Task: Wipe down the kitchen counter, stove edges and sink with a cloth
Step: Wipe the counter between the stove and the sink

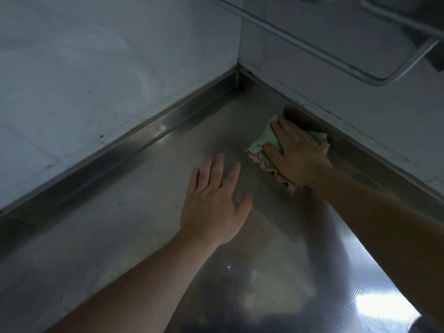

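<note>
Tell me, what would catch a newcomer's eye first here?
The green and pink cloth, pressed flat under the right hand against the right-hand wall, stands out on the grey steel counter. The left hand rests beside it, fingers spread. A white patch of glare shines bottom right.

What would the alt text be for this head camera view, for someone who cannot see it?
A person's right hand presses a green and pink cloth flat on a steel counter, close to the right-hand wall near the corner. The left hand lies open on the counter beside it, empty.
</note>
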